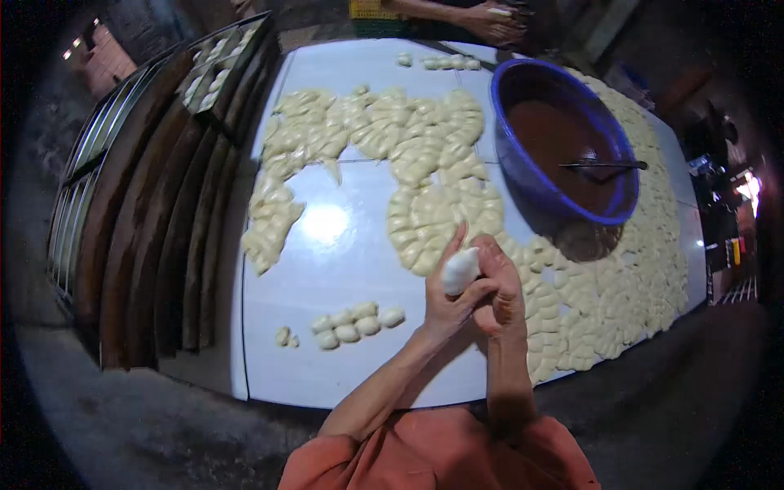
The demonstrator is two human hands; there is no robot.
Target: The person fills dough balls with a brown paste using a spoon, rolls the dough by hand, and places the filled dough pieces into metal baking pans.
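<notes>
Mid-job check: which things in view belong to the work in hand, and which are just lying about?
Seemingly in the job:
smooth white doughy lump, held between the left hand and right hand
glossy pale-yellow doughy pieces, spread over the white tabletop
small cream rounded lumps, grouped on it

Apparently just about:
blue round plastic basin, untouched; role unclear
yellow plastic crate, beyond the tabletop

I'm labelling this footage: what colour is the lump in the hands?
White; the lump shows best in the head view.
</notes>
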